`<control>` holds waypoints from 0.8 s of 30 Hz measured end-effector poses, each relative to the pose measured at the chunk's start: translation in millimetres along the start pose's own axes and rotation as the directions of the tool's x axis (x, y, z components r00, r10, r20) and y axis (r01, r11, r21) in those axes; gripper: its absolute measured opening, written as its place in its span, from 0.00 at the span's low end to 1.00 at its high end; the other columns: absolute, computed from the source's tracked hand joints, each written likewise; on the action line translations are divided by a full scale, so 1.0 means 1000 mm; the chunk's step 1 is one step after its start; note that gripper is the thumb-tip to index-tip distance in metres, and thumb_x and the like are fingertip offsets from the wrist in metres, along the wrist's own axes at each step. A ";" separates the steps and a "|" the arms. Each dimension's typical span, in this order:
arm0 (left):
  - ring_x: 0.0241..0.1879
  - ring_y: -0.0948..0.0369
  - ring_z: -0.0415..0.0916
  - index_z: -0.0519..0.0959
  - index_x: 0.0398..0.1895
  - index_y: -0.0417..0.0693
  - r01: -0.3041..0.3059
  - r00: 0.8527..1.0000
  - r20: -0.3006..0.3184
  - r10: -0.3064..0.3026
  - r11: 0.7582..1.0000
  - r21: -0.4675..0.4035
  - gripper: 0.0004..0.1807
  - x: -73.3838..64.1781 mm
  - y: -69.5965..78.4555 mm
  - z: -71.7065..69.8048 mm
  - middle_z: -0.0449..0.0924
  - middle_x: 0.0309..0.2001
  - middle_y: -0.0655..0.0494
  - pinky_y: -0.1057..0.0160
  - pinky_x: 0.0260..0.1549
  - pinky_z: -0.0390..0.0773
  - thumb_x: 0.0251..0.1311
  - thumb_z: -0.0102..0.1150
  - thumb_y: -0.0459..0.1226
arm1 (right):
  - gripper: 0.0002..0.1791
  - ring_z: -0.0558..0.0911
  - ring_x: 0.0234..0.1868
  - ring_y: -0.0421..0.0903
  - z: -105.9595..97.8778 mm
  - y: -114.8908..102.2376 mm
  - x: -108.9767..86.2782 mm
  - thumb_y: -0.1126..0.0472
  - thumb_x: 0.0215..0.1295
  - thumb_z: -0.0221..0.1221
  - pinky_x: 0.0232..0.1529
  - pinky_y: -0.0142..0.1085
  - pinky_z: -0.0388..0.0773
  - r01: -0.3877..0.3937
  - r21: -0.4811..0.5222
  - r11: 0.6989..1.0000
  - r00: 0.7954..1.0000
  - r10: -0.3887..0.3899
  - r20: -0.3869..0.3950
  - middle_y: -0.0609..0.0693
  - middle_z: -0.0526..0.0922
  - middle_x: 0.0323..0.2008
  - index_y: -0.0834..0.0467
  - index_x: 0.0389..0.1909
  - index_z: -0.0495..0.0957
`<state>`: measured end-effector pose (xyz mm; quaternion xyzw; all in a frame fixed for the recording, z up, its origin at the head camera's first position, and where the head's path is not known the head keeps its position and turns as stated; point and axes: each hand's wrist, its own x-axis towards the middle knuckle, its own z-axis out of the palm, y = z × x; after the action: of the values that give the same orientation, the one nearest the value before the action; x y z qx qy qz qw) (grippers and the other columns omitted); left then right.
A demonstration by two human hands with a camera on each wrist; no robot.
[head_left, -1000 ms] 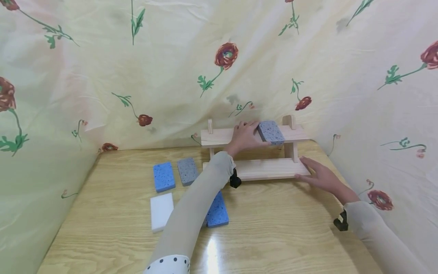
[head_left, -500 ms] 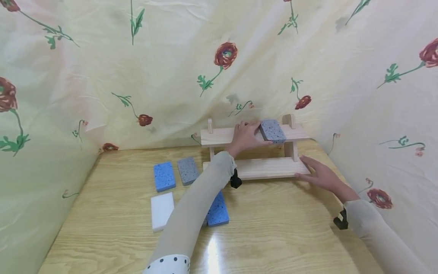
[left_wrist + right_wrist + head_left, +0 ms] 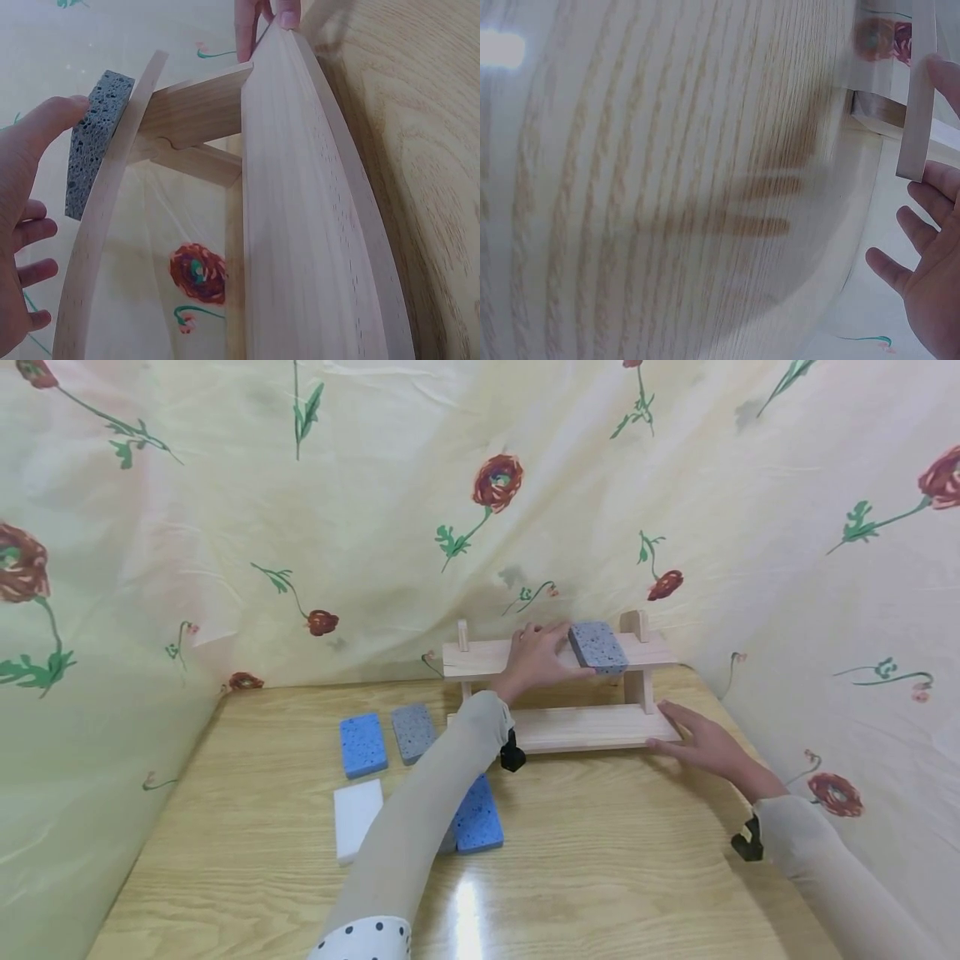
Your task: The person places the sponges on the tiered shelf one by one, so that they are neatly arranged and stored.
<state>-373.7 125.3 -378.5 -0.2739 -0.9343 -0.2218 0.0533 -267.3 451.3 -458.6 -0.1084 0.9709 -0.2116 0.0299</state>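
On the upper board of a small wooden two-tier shelf (image 3: 585, 727) lies a speckled grey sponge (image 3: 599, 647), its front edge near the board's front. My left hand (image 3: 536, 660) holds it from the left, thumb along the front and index finger at the back left corner. In the left wrist view the thumb lies on the grey sponge (image 3: 100, 142), with the other fingers spread below it. At the right end of the lower board, my right hand (image 3: 701, 748) grips the shelf between thumb and fingers; the right wrist view shows them around the board end (image 3: 916, 112).
Left of the shelf, a blue sponge (image 3: 363, 746), another grey sponge (image 3: 412, 732) and a white sponge (image 3: 357, 818) lie on the wooden table (image 3: 600, 860). My left forearm partly covers a second blue sponge (image 3: 478, 815) and a grey one. Flowered cloth (image 3: 375, 527) hangs behind and at both sides.
The grey sponge on the upper board has shifted slightly to the right and back under my left hand. My right hand stays on the shelf end. The head view has shifted a little.
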 end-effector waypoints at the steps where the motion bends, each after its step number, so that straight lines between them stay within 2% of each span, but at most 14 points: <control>1: 0.72 0.51 0.62 0.57 0.81 0.55 -0.005 1.000 -0.003 0.005 1.000 0.008 0.57 -0.001 -0.001 -0.001 0.60 0.79 0.60 0.47 0.73 0.57 0.52 0.62 0.72 | 0.53 0.56 0.75 0.74 0.000 0.000 0.000 0.40 0.65 0.66 0.71 0.68 0.55 0.000 0.001 1.000 1.000 0.000 -0.001 0.71 0.56 0.77 0.69 0.77 0.55; 7: 0.71 0.53 0.63 0.57 0.81 0.56 -0.027 0.999 -0.019 0.028 0.999 0.046 0.57 -0.006 -0.004 -0.007 0.61 0.79 0.60 0.49 0.72 0.59 0.52 0.61 0.72 | 0.53 0.56 0.75 0.74 0.000 -0.001 0.000 0.40 0.65 0.65 0.70 0.68 0.55 0.001 0.005 1.000 1.000 -0.001 0.000 0.71 0.56 0.77 0.69 0.77 0.55; 11: 0.72 0.53 0.62 0.58 0.81 0.57 -0.032 0.999 -0.026 0.033 0.999 0.034 0.56 -0.010 -0.006 -0.012 0.61 0.79 0.60 0.49 0.72 0.59 0.52 0.62 0.71 | 0.52 0.57 0.75 0.74 0.000 0.001 0.000 0.40 0.65 0.65 0.71 0.68 0.55 0.008 0.001 1.000 1.000 -0.008 -0.007 0.70 0.56 0.76 0.69 0.77 0.56; 24: 0.74 0.50 0.60 0.60 0.80 0.54 -0.074 0.996 -0.051 0.078 0.995 0.064 0.55 -0.019 -0.010 -0.020 0.63 0.78 0.58 0.45 0.73 0.59 0.53 0.63 0.70 | 0.52 0.57 0.75 0.74 -0.001 -0.001 0.000 0.41 0.65 0.65 0.70 0.68 0.55 0.011 0.007 1.000 1.000 -0.011 0.000 0.70 0.56 0.77 0.69 0.77 0.56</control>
<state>-363.8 99.6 -368.5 -0.3015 -0.9279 -0.1976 0.0950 -267.6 450.5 -456.7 -0.1137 0.9695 -0.2153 0.0289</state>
